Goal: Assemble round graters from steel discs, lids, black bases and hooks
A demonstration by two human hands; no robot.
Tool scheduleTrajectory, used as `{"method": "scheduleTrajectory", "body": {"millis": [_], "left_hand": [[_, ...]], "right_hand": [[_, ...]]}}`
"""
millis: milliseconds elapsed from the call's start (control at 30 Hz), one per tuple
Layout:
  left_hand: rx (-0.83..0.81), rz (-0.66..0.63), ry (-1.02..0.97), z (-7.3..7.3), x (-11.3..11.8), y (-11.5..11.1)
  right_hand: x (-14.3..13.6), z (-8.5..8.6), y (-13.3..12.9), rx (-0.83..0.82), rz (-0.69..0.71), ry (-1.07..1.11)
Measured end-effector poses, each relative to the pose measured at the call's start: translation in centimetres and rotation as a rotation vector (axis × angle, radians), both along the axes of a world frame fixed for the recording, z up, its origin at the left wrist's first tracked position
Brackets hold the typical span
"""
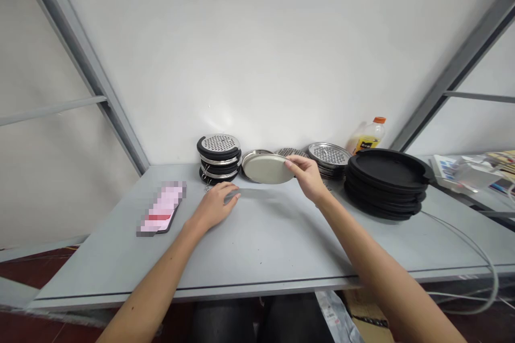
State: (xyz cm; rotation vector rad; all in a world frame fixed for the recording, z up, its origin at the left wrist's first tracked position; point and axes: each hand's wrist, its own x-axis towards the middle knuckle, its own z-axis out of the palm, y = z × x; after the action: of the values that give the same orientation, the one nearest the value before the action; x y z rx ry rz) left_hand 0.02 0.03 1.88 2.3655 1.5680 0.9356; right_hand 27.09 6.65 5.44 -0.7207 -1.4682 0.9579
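Note:
My right hand [308, 174] grips the right edge of a shallow, round metal plate [267, 169], thumb on its near face. The plate is tilted up above the table, its plain, dull side toward me. My left hand [217, 203] is low over the table, thumb and fingers apart, and appears to hold nothing. A faint grey streak shows by its fingertips; I cannot tell whether it is a reflection. Just behind that hand stands a stack of round graters with black rims [220, 144]. Another metal round [249, 154] is partly hidden behind the held plate.
Perforated metal discs [329, 154] are stacked near the wall. Black round trays [388, 169] form a tall pile at right, with an orange-capped bottle [372, 134] behind. A phone [163, 206] lies at left. A pale cable [478, 241] hangs over the right front edge.

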Motion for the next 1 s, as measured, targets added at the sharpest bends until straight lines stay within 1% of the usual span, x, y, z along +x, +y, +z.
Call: {"method": "scheduleTrajectory", "body": {"millis": [100, 267, 367, 533, 667, 767, 900, 967, 1000], "left_hand": [[-0.017, 0.006, -0.007, 0.0, 0.0, 0.0], [-0.028, 0.007, -0.008, 0.2, 0.1, -0.1], [-0.031, 0.012, -0.018, 0.3, 0.0, -0.1], [0.006, 0.055, -0.043, 0.4, -0.3, 0.1], [0.031, 0.06, -0.068, 0.4, -0.2, 0.1], [0.02, 0.033, -0.063, 0.5, 0.0, 0.0], [0.002, -0.039, -0.052, 0.5, 0.2, -0.2], [-0.011, -0.062, -0.041, 0.4, 0.3, -0.2], [-0.015, -0.069, -0.032, 0.4, 0.3, -0.3]], "right_hand": [[-0.3, -1.1, -0.5, 0.027, 0.041, -0.026], [-0.2, -2.2, -1.2, 0.05, 0.088, -0.09], [0.1, -2.9, -1.6, 0.046, 0.152, -0.138], [-0.2, -3.4, -2.9, 0.079, 0.303, -0.374], [-1.1, -3.8, -4.0, 0.214, 0.359, -0.633], [-1.6, -4.1, -4.5, 0.318, 0.359, -0.777], [-1.8, -4.0, -4.7, 0.346, 0.335, -0.838], [-1.8, -4.2, -4.4, 0.358, 0.274, -0.822], [-1.7, -4.3, -4.1, 0.367, 0.213, -0.808]]}}
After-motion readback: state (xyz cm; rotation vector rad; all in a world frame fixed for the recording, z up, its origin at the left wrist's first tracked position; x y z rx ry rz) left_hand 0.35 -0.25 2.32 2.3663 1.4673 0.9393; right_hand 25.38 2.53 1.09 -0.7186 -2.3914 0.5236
